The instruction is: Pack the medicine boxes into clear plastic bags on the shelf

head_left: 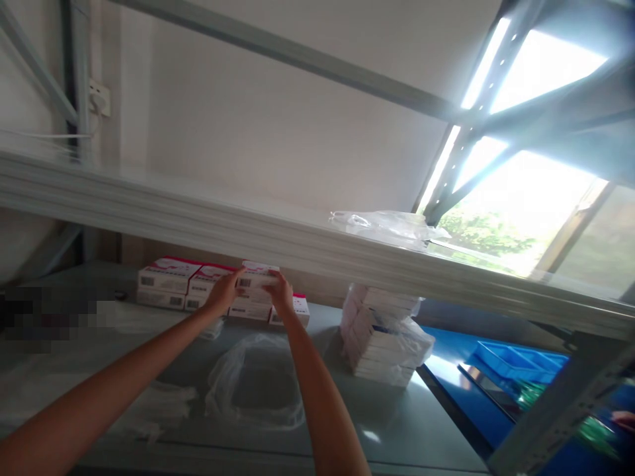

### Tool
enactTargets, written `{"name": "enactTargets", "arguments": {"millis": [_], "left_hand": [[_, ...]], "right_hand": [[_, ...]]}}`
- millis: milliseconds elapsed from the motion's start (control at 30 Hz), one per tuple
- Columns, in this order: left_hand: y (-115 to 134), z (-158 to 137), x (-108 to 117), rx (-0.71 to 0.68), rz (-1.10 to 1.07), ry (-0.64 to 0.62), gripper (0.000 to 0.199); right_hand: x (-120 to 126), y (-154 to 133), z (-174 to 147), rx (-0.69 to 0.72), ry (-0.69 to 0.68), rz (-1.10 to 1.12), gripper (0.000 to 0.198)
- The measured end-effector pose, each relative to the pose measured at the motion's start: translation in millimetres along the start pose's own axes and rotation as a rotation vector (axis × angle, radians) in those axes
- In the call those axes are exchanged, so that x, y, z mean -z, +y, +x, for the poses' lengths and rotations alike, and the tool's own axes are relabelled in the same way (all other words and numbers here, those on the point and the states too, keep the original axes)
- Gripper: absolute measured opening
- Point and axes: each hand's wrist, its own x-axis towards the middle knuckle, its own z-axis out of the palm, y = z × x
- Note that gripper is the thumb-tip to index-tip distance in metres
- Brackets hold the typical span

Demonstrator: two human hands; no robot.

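We look through one head-worn camera, forward and slightly down, along the person's outstretched forearms [153, 357] toward the hands [224, 292]. We face a metal rack [317, 254] at close range; its front beam [198, 222] crosses our whole view, and we see both above and below it. Our view leans, so the beam slopes down rightward, and a window [496, 198] sits upper right.

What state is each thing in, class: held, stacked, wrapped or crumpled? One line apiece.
Held carton: closed, gripped from both sides.
Left hand: grip on carton's left end.
Right hand: grip on carton's right end.
Left-end cartons: closed, stacked two high.
Clear bag on lower shelf: loose, crumpled.
Bagged cartons: stacked, in clear plastic.
Plastic on upper shelf: crumpled.
Wall socket: apparently plugged.
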Motion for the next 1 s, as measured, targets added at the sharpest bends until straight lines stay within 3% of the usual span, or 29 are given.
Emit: {"name": "enactTargets", "arguments": {"millis": [167, 300, 400, 533, 700, 767, 900, 1000], "left_hand": [[32.2, 1.9, -9.6, -0.076, 0.0, -0.052, 0.054], [64.4, 5.1, -45.1, -0.143, -0.1, -0.109, 0.052], [78.9, 4.7, -75.9, -0.197, -0.137, -0.14, 0.05], [76.5, 2.5, -92.6, -0.323, -0.107, -0.155, 0.04], [64.7, 6.3, -74.7, -0.524, 0.163, -0.053, 0.029], [63.4, 8.4, -68.4, -0.546, 0.232, -0.094, 0.032], [61.3, 6.8, -67.6, -0.525, 0.295, -0.182, 0.045], [57.4, 3.5, -71.0, -0.496, 0.302, -0.179, 0.048]], "right_hand": [[42.2, 8.9, -12.9, -0.045, 0.089, -0.01, 0.037], [83.8, 33.7, -29.7, -0.076, 0.166, 0.037, 0.043], [101.4, 56.7, -45.6, -0.121, 0.219, 0.064, 0.045], [99.5, 77.4, -61.1, -0.135, 0.207, 0.051, 0.042], [84.4, 78.9, -60.0, -0.174, 0.119, -0.064, 0.044], [81.7, 80.5, -58.4, -0.19, 0.115, -0.061, 0.05], [76.2, 95.2, -63.5, -0.165, 0.082, 0.176, 0.063], [69.8, 107.3, -70.4, -0.183, 0.06, 0.215, 0.054]]}}
